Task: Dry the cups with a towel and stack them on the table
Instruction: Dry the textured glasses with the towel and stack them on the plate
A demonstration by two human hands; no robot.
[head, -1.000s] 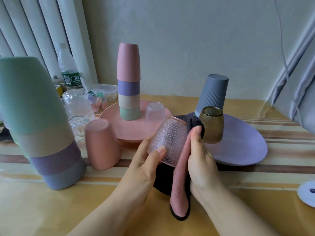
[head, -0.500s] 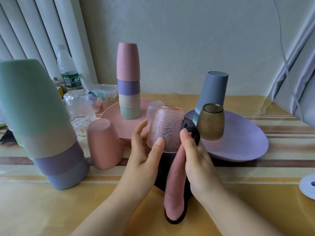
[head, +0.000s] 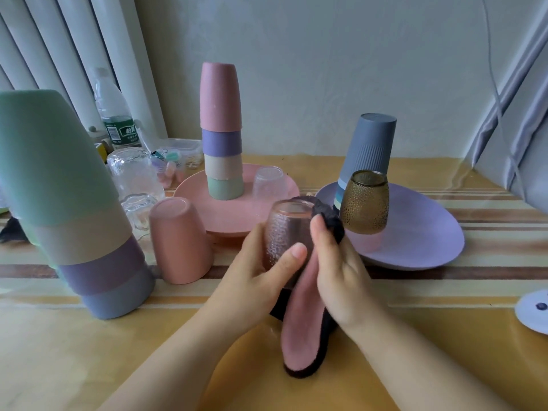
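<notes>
My left hand point(head: 261, 268) grips the pink textured glass point(head: 286, 232), base up and long axis near upright, just above the table point(head: 89, 351). My right hand point(head: 341, 271) pinches the towel point(head: 302, 327) against its right side. The 2 hands meet at the glass.

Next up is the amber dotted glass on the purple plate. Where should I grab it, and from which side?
Probably wrap the hand around the widest part of the amber glass, coming from its right side. It stands base up on the purple plate, the grey cup stack is close behind it, and the towel and both hands crowd its left.
</notes>
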